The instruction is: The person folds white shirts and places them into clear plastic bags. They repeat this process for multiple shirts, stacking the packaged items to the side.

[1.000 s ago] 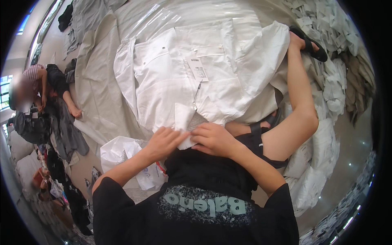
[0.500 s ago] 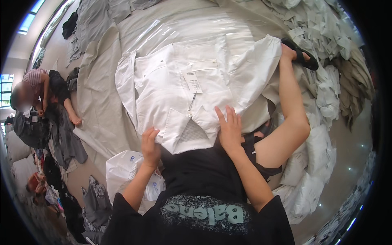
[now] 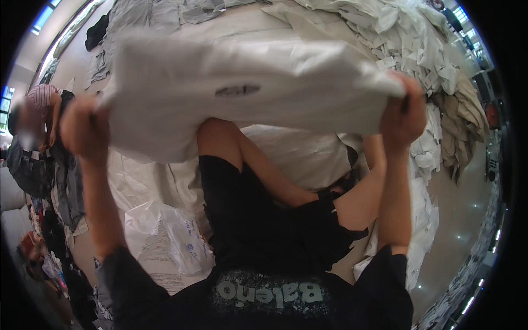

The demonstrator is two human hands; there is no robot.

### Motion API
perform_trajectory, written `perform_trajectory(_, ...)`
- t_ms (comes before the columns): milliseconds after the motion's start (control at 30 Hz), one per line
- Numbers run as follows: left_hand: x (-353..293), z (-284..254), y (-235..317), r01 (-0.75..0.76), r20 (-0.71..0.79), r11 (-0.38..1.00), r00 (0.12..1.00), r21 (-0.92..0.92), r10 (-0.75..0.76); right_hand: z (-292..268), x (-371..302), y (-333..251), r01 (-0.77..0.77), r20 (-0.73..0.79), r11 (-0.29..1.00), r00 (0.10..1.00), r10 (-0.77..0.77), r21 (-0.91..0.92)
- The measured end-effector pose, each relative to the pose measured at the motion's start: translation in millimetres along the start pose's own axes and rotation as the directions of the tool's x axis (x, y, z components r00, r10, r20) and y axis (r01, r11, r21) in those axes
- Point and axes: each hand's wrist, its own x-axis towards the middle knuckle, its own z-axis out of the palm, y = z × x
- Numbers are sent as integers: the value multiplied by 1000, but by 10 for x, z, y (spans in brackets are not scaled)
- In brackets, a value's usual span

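A white jacket [image 3: 297,82], smeared by motion, is held up and stretched wide above my bent legs. It has a small dark printed mark near its middle. My left hand [image 3: 85,129] is closed around its left end, and my right hand [image 3: 404,115] grips its right end, with the fingers curled in. The jacket's collar, zip and hang tag are out of sight. Below, beige cloth [image 3: 148,176] lies spread on the floor around my legs.
Clear white plastic bags [image 3: 159,231] lie by my left side. A heap of pale garments [image 3: 407,38] spreads at the far right, with brown cloth [image 3: 465,121] beside it. Packed white bags [image 3: 421,220] lie along my right. Another person [image 3: 41,99] sits at the left among grey clothes.
The jacket has been lifted off the floor cloth, and its surface with the dark mark now faces me. Both hands have moved up and apart, closing on its ends. My legs have shifted inward.
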Motion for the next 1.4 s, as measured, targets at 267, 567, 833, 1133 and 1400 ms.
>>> perform_trajectory(267, 1442, 2257, -675, 487, 567, 871, 699, 70, -436, 1289, 1429, 1519, -92, 263, 909, 941, 213, -407)
perform_trajectory(567, -2014, 2995, 678, 427, 958, 904, 265, -15, -109, 2303, -1705, 1334, 13, 736, 933, 618, 276, -361)
perform_trajectory(833, -2796, 2000, 414, 453, 832, 869, 547, -202, -91, 1906, -2319, 1809, -277, 774, 831, 310, 552, -482)
perform_trajectory(1133, -2722, 2110, 395, 599, 617, 767, 700, -232, -360, 2026, -2383, 1963, -212, 681, 810, 450, 577, -546)
perform_trajectory(1400, -3186, 1998, -293, 911, 716, 321, 40, 261, -697, 2572, -2277, 1540, -139, 590, 883, 696, 409, -448)
